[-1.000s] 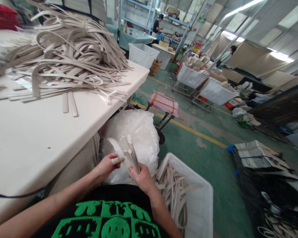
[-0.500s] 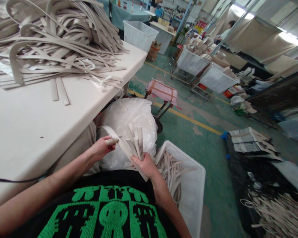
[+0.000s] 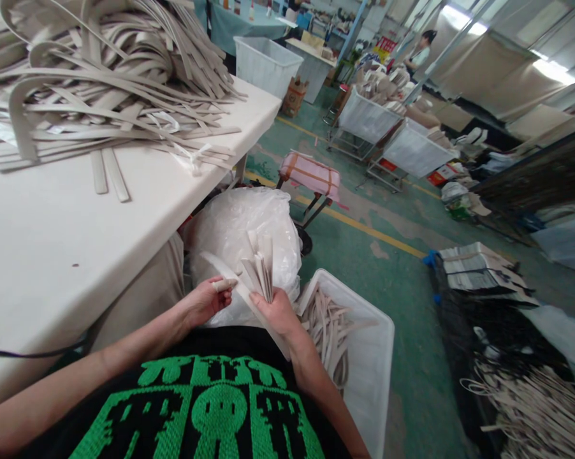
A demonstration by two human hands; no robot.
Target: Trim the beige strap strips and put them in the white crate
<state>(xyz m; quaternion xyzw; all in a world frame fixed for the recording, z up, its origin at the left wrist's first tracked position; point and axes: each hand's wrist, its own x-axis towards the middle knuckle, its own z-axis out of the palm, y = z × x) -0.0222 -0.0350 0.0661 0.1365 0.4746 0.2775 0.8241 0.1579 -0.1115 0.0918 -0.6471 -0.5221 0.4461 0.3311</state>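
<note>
In front of my body, my right hand [image 3: 278, 311] is closed around a bundle of beige strips [image 3: 263, 271] whose ends fan upward. One longer, pale strip [image 3: 249, 298] runs slantwise under its thumb, its curved end reaching up to the left. My left hand [image 3: 210, 299] has its fingers curled in. A beige-wrapped finger, or a short beige piece with a dark tip [image 3: 226, 284], points from it at the long strip; I cannot tell which. Below both hands is a bulging clear plastic bag [image 3: 252, 213].
A large pile of beige strips [image 3: 125, 83] covers the far part of the white table [image 3: 39, 255] at left. At right stands a white bin [image 3: 385, 357] holding more strips. A pink padded stool [image 3: 311, 175] is ahead; wheeled bins [image 3: 368, 118] and a person [image 3: 419, 54] are farther off.
My left hand has moved right and slightly down along the long strip. The bundle in my right hand has tilted a little and its ends have bunched closer. The view has shifted slightly.
</note>
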